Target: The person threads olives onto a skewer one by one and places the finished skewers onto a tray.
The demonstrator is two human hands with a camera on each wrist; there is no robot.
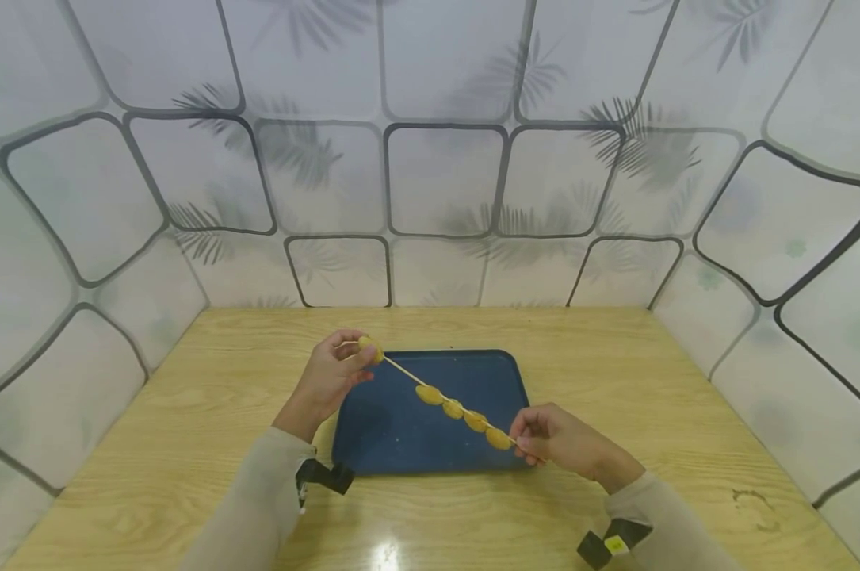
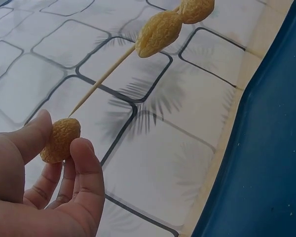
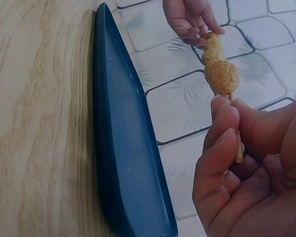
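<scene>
My right hand point(image 1: 558, 436) grips the blunt end of a thin wooden skewer point(image 1: 404, 370), its thumb and fingers closed around the stick. Several golden, wrinkled fried tofu puffs point(image 1: 475, 421) are threaded along the skewer, bunched towards the right hand. Between its thumb and fingertips, my left hand point(image 1: 330, 377) pinches another fried tofu puff point(image 2: 61, 140). The skewer's pointed end meets this puff in the left wrist view. A bare stretch of stick separates it from the bunch. Skewer and puffs slant across above a dark blue tray point(image 1: 401, 444).
The tray lies on a light wood-grain table point(image 1: 208, 412), with small pale specks on its surface. Patterned panels point(image 1: 444, 182) with dark rounded outlines and leaf prints stand around the back and sides. Each sleeve carries a black wrist mount point(image 1: 611, 543).
</scene>
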